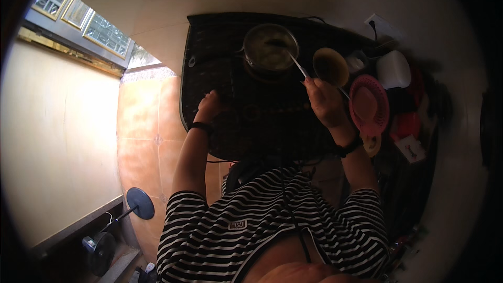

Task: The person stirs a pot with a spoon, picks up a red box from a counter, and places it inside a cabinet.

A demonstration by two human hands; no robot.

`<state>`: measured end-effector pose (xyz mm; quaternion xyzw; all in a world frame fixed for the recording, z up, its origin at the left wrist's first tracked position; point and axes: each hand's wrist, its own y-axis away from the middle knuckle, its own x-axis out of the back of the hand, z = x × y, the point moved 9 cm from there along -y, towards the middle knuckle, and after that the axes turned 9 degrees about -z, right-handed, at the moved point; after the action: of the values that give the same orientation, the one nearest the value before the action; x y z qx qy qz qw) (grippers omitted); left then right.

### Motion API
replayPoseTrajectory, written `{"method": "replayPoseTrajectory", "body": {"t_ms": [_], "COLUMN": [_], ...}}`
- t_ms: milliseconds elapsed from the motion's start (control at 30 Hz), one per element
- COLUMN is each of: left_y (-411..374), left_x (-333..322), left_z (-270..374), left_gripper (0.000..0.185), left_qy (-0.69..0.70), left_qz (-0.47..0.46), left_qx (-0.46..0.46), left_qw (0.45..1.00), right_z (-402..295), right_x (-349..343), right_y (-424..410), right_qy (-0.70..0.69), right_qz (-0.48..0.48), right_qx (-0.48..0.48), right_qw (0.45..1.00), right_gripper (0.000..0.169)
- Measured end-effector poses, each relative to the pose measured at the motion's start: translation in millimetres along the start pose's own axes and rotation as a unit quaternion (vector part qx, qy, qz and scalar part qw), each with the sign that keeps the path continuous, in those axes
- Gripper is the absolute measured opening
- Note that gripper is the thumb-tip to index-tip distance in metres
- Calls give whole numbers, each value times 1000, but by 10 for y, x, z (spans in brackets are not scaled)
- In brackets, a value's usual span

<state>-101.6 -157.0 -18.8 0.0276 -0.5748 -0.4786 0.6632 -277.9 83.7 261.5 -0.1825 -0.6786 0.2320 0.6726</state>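
Note:
Around the light handle of a cooking utensil (298,66) closes my right hand (325,100); the utensil's dark head lies inside a round metal pot (270,65). The pot holds pale pieces, perhaps in liquid, too dim to name. It stands on a dark cooking surface near the back. My left hand (210,104) is at the left part of the dark counter (220,137), in shadow; whether its fingers hold anything cannot be told. A round yellowish-brown bowl or lid (331,67) is just right of the utensil.
Right of my right hand are a pink plastic basket (369,104), a white container (393,69), a clear container (357,61) and a red item (405,125). A plug sits in the wall socket (377,23). A pedestal fan (101,253) stands at the lower left.

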Motion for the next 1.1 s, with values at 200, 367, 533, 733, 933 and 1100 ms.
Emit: {"method": "replayPoseTrajectory", "body": {"t_ms": [200,367,533,733,933,1100], "left_y": [-141,-198,-118,-142,-200,-192], "left_x": [-94,-123,-70,-93,-145,-155], "left_z": [-126,-165,-112,-139,-214,-191], "left_gripper": [80,78,73,72,75,74], "left_qy": [-5,-19,-14,-11,-15,-22], "left_qz": [22,7,2,-6,5,14], "left_qx": [-9,2,18,11,3,-24], "left_qw": [1000,1000,1000,1000,1000,999], "right_z": [57,13,70,243,230,131], "right_x": [-117,-182,-375,-563,-696,-416], "right_y": [43,29,-10,-228,-159,-31], "right_qy": [-15,-14,-23,-39,-43,-62], "right_qz": [-25,-8,-7,-17,-59,-78], "right_qx": [-8,4,1,-19,-13,-17], "right_qw": [1000,1000,1000,999,997,995], "right_gripper": [27,24,22,20,13,15]}}
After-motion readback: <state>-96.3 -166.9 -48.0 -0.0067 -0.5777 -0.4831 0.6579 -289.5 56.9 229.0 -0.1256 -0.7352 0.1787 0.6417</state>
